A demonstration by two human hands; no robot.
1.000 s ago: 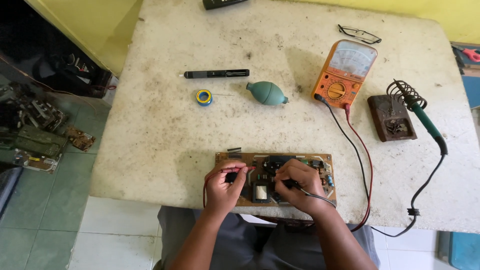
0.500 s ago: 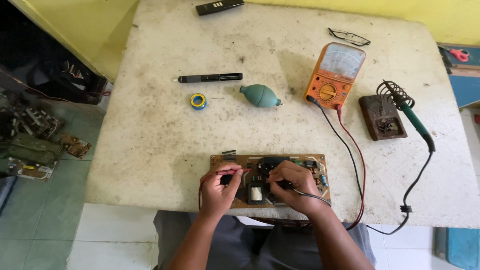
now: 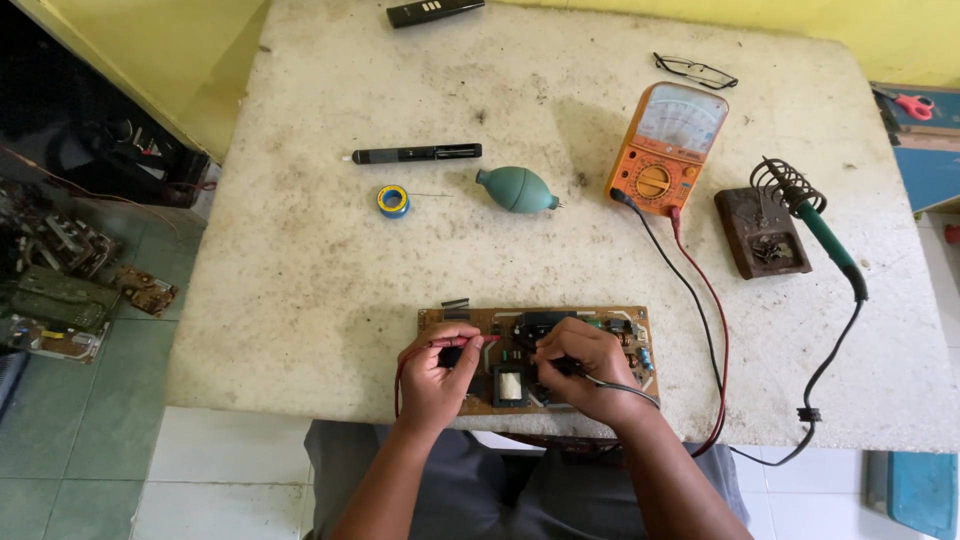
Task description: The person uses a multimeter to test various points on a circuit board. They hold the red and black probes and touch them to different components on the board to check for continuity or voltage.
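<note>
A brown circuit board point(image 3: 620, 330) lies at the near edge of the worn white table point(image 3: 330, 270). My left hand point(image 3: 440, 378) pinches a red test probe point(image 3: 470, 341) against the board's left part. My right hand point(image 3: 583, 367) grips a black test probe whose tip is hidden under my fingers, over the board's middle. Red and black leads point(image 3: 700, 300) run from the probes up to an orange analogue multimeter point(image 3: 668, 148) at the back right.
A green-handled soldering iron point(image 3: 820, 235) rests in its coil stand point(image 3: 762, 232) on the right. A teal rubber blower point(image 3: 517, 189), blue solder reel point(image 3: 393, 200), black pen-like tool point(image 3: 420, 154), spectacles point(image 3: 695, 71) and remote point(image 3: 434, 11) lie farther back. Scrap boards point(image 3: 70, 290) sit on the floor at left.
The view has shifted slightly, so the table appears lower and left. Both hands stay on the board with the probes, with only small finger adjustments.
</note>
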